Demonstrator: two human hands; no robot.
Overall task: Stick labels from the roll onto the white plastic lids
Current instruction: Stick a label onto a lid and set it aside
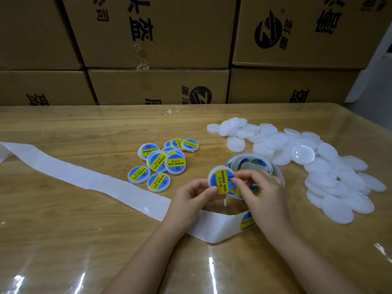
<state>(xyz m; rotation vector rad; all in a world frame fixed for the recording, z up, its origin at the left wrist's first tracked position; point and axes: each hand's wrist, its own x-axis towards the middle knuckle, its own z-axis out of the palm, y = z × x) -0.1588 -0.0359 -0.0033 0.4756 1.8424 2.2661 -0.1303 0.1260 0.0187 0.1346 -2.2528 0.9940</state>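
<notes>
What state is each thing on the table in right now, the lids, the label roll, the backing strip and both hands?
Held lid: label on, being pressed down.
Left hand: gripping the held lid's edge.
Right hand: fingertips on the label.
Labelled lids: finished, clustered left of the hands.
Blank lids: unlabelled, heaped on the right.
Label roll: partly unwound, behind the hands.
Backing strip: emptied, trailing left.
Next label: on the strip, unpeeled.
</notes>
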